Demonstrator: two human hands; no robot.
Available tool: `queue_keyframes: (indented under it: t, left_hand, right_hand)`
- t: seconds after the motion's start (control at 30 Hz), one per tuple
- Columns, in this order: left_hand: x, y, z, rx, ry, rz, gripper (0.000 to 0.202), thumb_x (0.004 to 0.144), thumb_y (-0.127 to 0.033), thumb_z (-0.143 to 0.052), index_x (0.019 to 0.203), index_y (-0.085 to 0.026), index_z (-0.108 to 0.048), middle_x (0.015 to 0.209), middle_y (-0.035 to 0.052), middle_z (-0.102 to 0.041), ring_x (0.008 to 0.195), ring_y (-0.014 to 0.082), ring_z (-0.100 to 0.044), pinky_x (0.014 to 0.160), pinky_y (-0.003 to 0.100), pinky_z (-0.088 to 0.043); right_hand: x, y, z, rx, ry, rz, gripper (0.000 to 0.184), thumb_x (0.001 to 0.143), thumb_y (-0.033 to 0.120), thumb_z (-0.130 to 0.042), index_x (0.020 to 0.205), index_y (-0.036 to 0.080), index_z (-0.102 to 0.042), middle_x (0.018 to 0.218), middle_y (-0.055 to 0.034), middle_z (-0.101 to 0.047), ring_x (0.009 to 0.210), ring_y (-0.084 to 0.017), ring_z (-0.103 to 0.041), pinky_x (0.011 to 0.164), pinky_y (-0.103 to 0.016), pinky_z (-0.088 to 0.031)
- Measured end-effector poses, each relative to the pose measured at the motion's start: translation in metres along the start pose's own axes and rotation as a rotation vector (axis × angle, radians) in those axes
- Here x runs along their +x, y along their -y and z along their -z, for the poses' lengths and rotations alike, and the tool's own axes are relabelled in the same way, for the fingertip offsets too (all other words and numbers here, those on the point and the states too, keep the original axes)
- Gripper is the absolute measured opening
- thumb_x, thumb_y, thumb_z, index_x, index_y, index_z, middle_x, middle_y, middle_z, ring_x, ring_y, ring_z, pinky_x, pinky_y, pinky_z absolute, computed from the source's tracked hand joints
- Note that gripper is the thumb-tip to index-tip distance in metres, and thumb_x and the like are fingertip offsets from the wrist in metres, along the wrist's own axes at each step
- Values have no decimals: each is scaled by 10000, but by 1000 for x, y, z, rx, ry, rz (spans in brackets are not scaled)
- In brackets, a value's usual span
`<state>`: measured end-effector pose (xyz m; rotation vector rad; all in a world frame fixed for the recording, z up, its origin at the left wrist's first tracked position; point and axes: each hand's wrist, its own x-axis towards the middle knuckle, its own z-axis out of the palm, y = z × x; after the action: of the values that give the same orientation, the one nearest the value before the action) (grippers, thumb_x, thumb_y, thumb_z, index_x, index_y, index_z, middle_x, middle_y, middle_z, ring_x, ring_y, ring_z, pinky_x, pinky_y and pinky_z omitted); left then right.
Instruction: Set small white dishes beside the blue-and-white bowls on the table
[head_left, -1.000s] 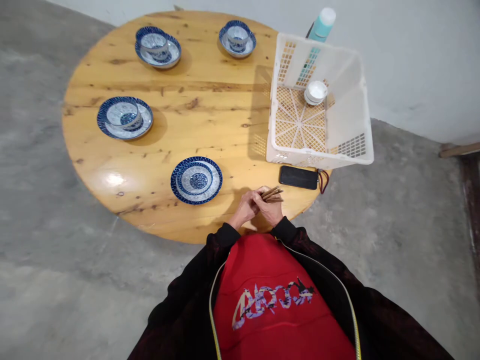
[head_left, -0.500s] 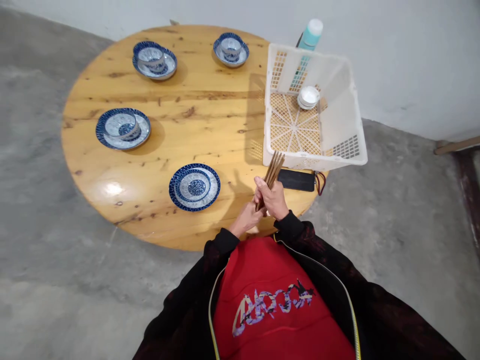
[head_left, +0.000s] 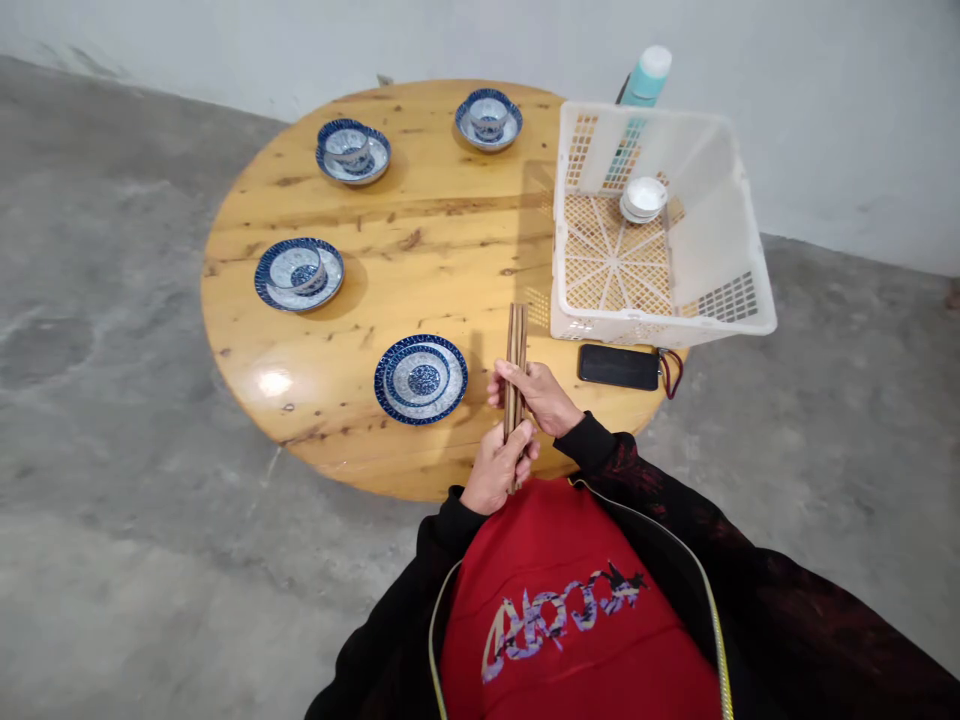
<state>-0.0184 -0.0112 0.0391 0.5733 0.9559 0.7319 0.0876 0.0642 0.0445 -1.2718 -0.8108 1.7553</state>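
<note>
A bundle of brown wooden chopsticks (head_left: 516, 345) points away from me over the table's near edge. My left hand (head_left: 498, 464) is closed round its lower end, close to my body. Higher up, my right hand (head_left: 541, 396) grips the same bundle from the right, thumb across it. Just left of my hands, a blue-and-white bowl (head_left: 424, 378) sits on a plate (head_left: 384, 402) of the same pattern. How many chopsticks there are I cannot tell.
Round the wooden table (head_left: 420, 270) stand more plates with bowls: left (head_left: 299, 274), back left (head_left: 353, 152) and back (head_left: 488, 120). A white plastic crate (head_left: 664, 325) holds small white dishes (head_left: 643, 199). A phone (head_left: 619, 366) lies before it; a turquoise bottle (head_left: 646, 78) stands behind.
The chopsticks have swung from a rightward slant to nearly straight away from me, and are drawn more closely together. My left hand has moved down to their lower end. The view has shifted slightly left.
</note>
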Motion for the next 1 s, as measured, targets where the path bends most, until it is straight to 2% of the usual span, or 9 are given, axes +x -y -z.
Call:
queue_keyframes:
  t: [0.1,0.2,0.43,0.63,0.83,1.0]
  left_hand:
    - [0,-4,4,-4,-17,-9,436,796,-572,-657,891,-172,-514,648,-47,-525,390,4,-329,375,140,-235]
    - [1,-7,9,17,-7,-10,432,801,-569,-653,887,-167,-518,646,-43,-532,386,0,-320,371,139,-232]
    - [4,1,4,17,5,15,460,792,-591,-648,897,-162,-519,643,-39,-540,375,1,-308,361,141,-223]
    - [5,8,2,12,-10,1,504,790,-645,-617,917,-164,-534,645,-31,-557,363,4,-311,354,144,-223]
    - [6,13,3,27,-19,-31,479,806,-624,-608,925,-167,-530,650,-35,-563,356,13,-337,340,149,-237]
    - [7,16,4,34,-60,-45,473,810,-620,-606,918,-164,-536,645,-38,-570,349,19,-361,328,153,-243]
  right_hand:
    - [-6,-6,7,-194,-97,173,418,744,562,-714,710,160,-604,649,17,-593,597,-101,-555,570,-218,-468]
    - [-15,-12,14,-239,-201,244,382,737,527,-729,730,161,-621,648,24,-581,602,-98,-533,576,-218,-450]
    - [-28,-15,19,-159,-274,182,399,650,530,-776,712,168,-619,603,26,-569,503,-94,-499,452,-216,-385]
    - [-30,-18,21,-168,-309,190,358,673,495,-740,663,175,-579,559,35,-547,471,-89,-488,437,-213,-372]
    - [-31,-19,21,-139,-304,155,286,675,422,-703,651,185,-543,510,48,-527,437,-81,-453,420,-205,-346]
    - [-31,-20,22,-216,-277,205,301,719,365,-652,551,193,-471,477,51,-485,433,-70,-409,427,-204,-307]
